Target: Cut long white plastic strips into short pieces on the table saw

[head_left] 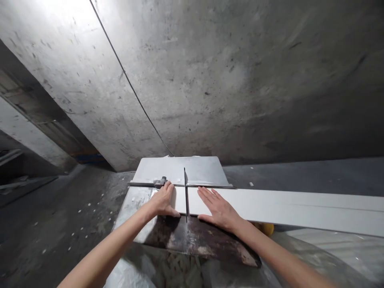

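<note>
A table saw (180, 170) stands in front of me, its thin blade (185, 180) rising through the tabletop. Right of the blade lies a long white board (285, 202), running out past the table's right side. A short white piece of board (179, 200) is left of the blade, with a narrow dark gap between the two. My left hand (163, 199) spans the short piece, fingers at its far edge and thumb at the near edge. My right hand (217, 208) lies flat on the long board, fingers stretched out, close to the blade.
A metal fence bar (142, 184) with a clamp knob (163, 180) crosses the tabletop behind the board. Behind stands a concrete wall (210, 80) with a dark cable (129, 82). White scraps dot the floor (81, 224). Several offcuts (180, 270) lie below the table's front.
</note>
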A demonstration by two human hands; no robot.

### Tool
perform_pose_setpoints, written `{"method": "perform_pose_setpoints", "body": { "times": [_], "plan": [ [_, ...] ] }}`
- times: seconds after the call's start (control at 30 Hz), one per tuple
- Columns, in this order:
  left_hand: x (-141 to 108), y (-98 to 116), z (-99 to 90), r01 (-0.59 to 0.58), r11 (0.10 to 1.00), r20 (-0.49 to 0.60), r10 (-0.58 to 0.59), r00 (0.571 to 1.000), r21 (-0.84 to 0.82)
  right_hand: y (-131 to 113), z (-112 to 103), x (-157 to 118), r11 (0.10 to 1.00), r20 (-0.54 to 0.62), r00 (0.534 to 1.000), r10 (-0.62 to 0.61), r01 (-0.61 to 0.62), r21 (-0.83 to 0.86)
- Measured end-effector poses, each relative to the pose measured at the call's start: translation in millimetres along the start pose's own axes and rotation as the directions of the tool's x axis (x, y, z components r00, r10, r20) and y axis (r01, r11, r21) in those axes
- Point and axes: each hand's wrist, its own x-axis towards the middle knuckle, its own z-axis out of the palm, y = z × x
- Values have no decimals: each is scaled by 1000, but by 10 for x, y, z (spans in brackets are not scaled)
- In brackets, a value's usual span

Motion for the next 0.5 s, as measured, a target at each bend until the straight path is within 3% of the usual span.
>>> {"method": "perform_pose_setpoints", "body": {
  "times": [0.13,0.27,0.37,0.43,0.5],
  "plan": [
    [-499,97,22,-99,990,115,87,989,102,0,-61,-212,1000,-12,999,-31,31,-1],
    [-1013,226,-4,-327,944,173,316,933,42,-134,17,-34,998,-32,999,-36,38,57],
    [-1118,225,-22,-236,972,67,235,970,5,-442,158,304,993,-34,999,-11,15,121],
    [-1028,137,-17,-127,992,-58,126,990,-24,-658,238,519,989,-33,999,7,-2,148],
    [-852,18,2,-71,995,-166,59,984,-66,-811,274,669,987,-37,999,23,-16,162]
  ]
}}
